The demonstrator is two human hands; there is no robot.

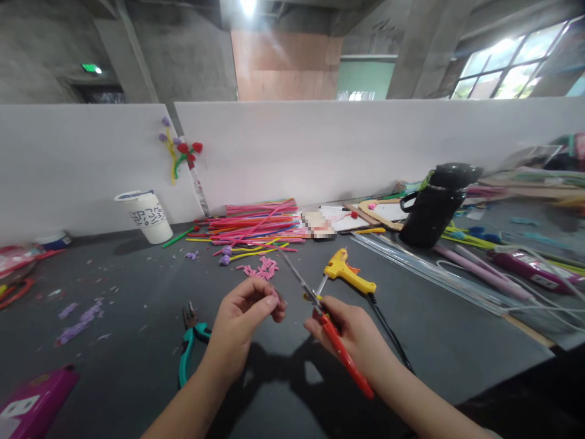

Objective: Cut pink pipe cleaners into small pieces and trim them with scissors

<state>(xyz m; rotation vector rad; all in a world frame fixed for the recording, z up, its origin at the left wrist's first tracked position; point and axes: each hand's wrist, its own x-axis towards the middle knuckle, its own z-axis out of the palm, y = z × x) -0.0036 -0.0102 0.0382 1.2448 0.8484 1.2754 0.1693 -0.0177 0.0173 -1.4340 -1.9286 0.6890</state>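
My left hand (249,317) is closed in a pinch, with a small bit of pink material (275,296) showing at the fingertips. In my right hand (350,329) are red-handled scissors (340,350), their blades pointing up and to the left. Beyond my left hand lies a small pile of short pink pieces (265,267). A yellow glue gun (350,272) rests on the table just past my right hand. Teal-handled pliers (187,347) lie to the left of my left forearm.
Colored pipe cleaners (256,222) lie along the white partition (292,152). A white cup (150,216) stands left, a black jug (432,207) right. Purple scraps (82,323) and a magenta device (39,402) are at left. Clear strips (429,268) cross the right side.
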